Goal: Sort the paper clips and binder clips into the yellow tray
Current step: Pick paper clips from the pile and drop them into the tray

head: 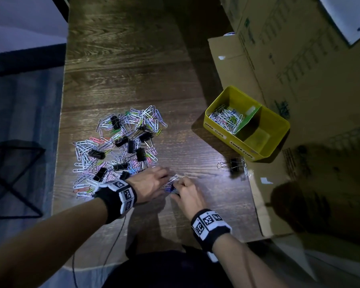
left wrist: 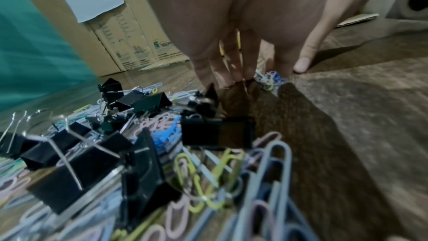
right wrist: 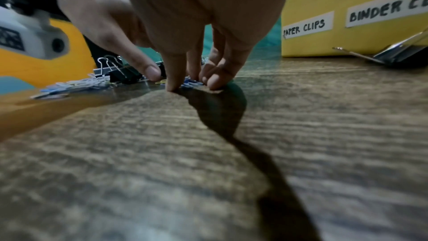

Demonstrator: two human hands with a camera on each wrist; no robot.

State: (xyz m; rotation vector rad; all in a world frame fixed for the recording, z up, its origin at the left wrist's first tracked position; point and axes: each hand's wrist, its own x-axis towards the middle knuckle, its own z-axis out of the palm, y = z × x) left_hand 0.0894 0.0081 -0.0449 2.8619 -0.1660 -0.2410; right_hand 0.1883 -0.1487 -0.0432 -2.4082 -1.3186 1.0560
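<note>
Hands gathering paper clips on counter [head: 195,146]
Left hand [head: 152,183] and right hand [head: 188,194] pinch a small bunch of paper clips [head: 170,185] beside the main pile [head: 121,146]; yellow tray [head: 276,142] stands well apart.

Both hands cover the small cluster of paper clips [head: 170,185], so neither grip can be judged. The tray's second label [right wrist: 389,11] is cut off at the frame's right edge. The nearest clips [left wrist: 266,180] are blurred.
</note>
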